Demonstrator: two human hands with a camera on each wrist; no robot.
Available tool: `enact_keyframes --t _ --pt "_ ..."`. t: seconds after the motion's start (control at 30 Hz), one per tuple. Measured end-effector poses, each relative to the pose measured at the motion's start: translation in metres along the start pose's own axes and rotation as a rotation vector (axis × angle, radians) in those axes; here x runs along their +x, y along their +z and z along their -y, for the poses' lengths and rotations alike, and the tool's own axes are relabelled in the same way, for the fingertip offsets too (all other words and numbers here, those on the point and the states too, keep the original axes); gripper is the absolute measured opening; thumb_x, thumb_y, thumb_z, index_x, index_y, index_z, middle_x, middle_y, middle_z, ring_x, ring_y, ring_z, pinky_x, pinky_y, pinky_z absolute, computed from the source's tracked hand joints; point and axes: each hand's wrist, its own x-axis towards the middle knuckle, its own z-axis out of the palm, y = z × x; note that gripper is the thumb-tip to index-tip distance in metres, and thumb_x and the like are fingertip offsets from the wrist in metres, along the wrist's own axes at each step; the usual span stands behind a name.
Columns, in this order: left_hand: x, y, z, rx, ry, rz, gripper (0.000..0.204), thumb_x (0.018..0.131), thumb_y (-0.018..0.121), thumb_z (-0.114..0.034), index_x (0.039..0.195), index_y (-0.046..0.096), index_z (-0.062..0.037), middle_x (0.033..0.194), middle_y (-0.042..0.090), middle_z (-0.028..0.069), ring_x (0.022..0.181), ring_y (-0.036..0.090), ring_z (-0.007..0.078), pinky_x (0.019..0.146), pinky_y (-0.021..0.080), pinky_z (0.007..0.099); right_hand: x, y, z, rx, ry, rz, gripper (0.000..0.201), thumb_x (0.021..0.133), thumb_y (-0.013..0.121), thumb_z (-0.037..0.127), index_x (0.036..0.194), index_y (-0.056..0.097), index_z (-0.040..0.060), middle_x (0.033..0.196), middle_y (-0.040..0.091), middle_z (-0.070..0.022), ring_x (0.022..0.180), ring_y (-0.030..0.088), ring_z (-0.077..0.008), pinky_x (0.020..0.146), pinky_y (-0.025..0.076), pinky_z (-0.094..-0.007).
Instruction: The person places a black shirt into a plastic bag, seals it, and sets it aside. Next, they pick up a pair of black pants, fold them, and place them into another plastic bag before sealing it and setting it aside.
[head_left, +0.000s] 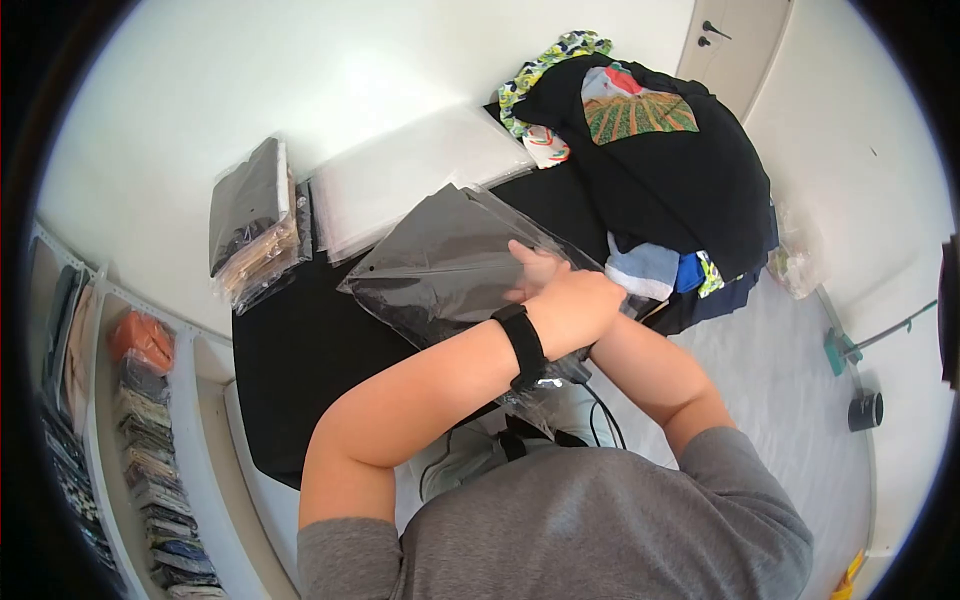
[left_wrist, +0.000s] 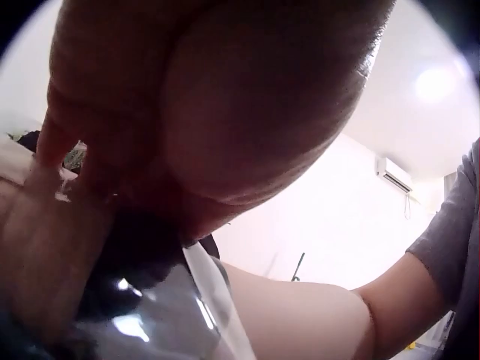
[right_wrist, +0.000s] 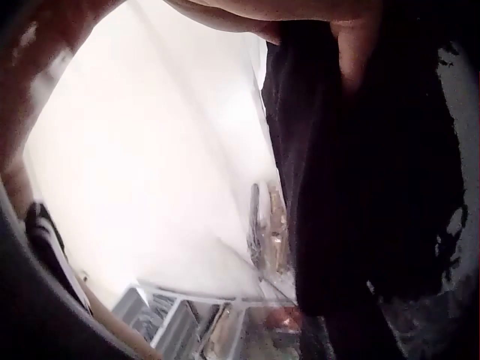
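Note:
A dark grey folded garment lies at a slant on the table inside a clear plastic bag. My left hand, with a black band at the wrist, crosses over my right and has its fingers curled at the bag's near right edge. In the left wrist view, its palm fills the top and shiny plastic hangs below. My right hand stretches beneath the left, fingers spread and straight over the garment. In the right wrist view, dark cloth lies against its fingers.
Flat clear bags lie at the back of the black table. Bagged garments are stacked at the left. A heap of clothes covers the right end. Shelves hold more packed clothes at far left.

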Motion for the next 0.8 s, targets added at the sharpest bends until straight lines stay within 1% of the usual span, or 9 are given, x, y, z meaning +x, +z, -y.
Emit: enact_keyframes --t 0.07,0.27,0.33,0.4,0.47,0.5,0.53,0.63,0.8 --pt "-0.004 -0.005 0.002 0.095 -0.151 -0.043 0.016 0.081 0.054 -0.012 0.09 0.062 -0.0023 0.094 0.067 0.0137 0.094 0.063 0.0296 0.085 0.044 0.0533 -0.025 0.016 -0.004 0.105 -0.163 -0.125 0.071 0.088 0.059 0.04 0.139 0.022 0.0084 0.128 0.044 -0.0239 0.099 0.059 -0.0338 0.08 0.053 -0.0432" --pt "-0.007 0.028 0.011 -0.447 0.275 -0.24 0.014 0.072 0.057 -0.011 0.084 0.056 -0.0046 0.083 0.067 0.0142 0.079 0.065 0.0346 0.084 0.042 0.0577 -0.008 0.021 -0.006 0.483 -0.128 0.091 0.062 0.092 0.055 0.036 0.137 0.025 0.0066 0.133 0.042 -0.0182 0.116 0.049 -0.0322 0.095 0.044 -0.0452" --pt "-0.016 0.023 0.016 -0.45 0.277 -0.046 0.02 0.077 0.057 -0.014 0.095 0.058 -0.005 0.095 0.066 0.0164 0.095 0.062 0.0343 0.091 0.041 0.0526 0.007 0.014 -0.013 0.54 -0.206 0.218 0.06 0.092 0.055 0.037 0.135 0.029 0.0055 0.132 0.045 -0.016 0.117 0.048 -0.0289 0.097 0.042 -0.0448" --pt "-0.036 0.03 0.02 -0.524 0.317 -0.397 0.027 0.084 0.055 -0.019 0.107 0.059 -0.0058 0.113 0.059 0.0176 0.115 0.051 0.0331 0.099 0.036 0.047 -0.002 0.01 -0.013 0.586 -0.27 0.352 0.059 0.091 0.055 0.038 0.134 0.032 0.0043 0.131 0.047 -0.0138 0.119 0.047 -0.0256 0.099 0.04 -0.0444" --pt "-0.065 0.009 0.034 -0.74 0.194 -0.4 0.035 0.084 0.06 -0.024 0.115 0.056 -0.0059 0.124 0.053 0.0149 0.123 0.042 0.0329 0.103 0.032 0.0445 -0.075 0.018 0.009 0.452 -0.113 0.41 0.067 0.089 0.053 0.048 0.137 0.032 0.0062 0.132 0.044 -0.0171 0.125 0.041 -0.0285 0.102 0.036 -0.0395" --pt "-0.082 -0.001 0.049 -0.829 0.142 -0.406 0.036 0.083 0.062 -0.023 0.114 0.056 -0.0054 0.123 0.054 0.014 0.121 0.045 0.0335 0.102 0.032 0.0442 -0.099 0.006 0.009 0.061 -0.305 0.499 0.061 0.09 0.053 0.045 0.135 0.036 0.0063 0.13 0.046 -0.0193 0.121 0.045 -0.0271 0.1 0.037 -0.0333" --pt "-0.102 0.009 0.058 -0.899 -0.043 -0.511 0.033 0.083 0.063 -0.017 0.112 0.057 -0.0044 0.118 0.056 0.0131 0.113 0.051 0.0301 0.096 0.04 0.0402 -0.053 0.004 -0.002 0.481 -0.084 0.641 0.061 0.09 0.054 0.043 0.134 0.035 0.0053 0.132 0.041 -0.0231 0.114 0.051 -0.0322 0.097 0.04 -0.0349" --pt "-0.158 0.057 0.083 -1.047 -0.798 -0.69 0.015 0.087 0.06 -0.014 0.094 0.056 -0.0014 0.077 0.059 0.0044 0.067 0.057 0.0107 0.06 0.047 0.024 -0.051 0.015 -0.009 0.347 -0.044 0.426 0.06 0.089 0.057 0.037 0.133 0.033 0.0043 0.136 0.034 -0.0258 0.113 0.05 -0.0367 0.096 0.042 -0.0398" --pt "-0.201 0.08 0.086 -1.54 -1.206 -0.289 0.041 0.09 0.057 -0.037 0.087 0.06 0.0033 0.07 0.062 0.0085 0.054 0.059 0.012 0.051 0.047 0.0225 -0.032 0.043 -0.023 0.503 -0.024 0.394 0.055 0.09 0.059 0.024 0.133 0.031 0.0029 0.138 0.032 -0.0213 0.121 0.042 -0.0367 0.096 0.042 -0.0412"
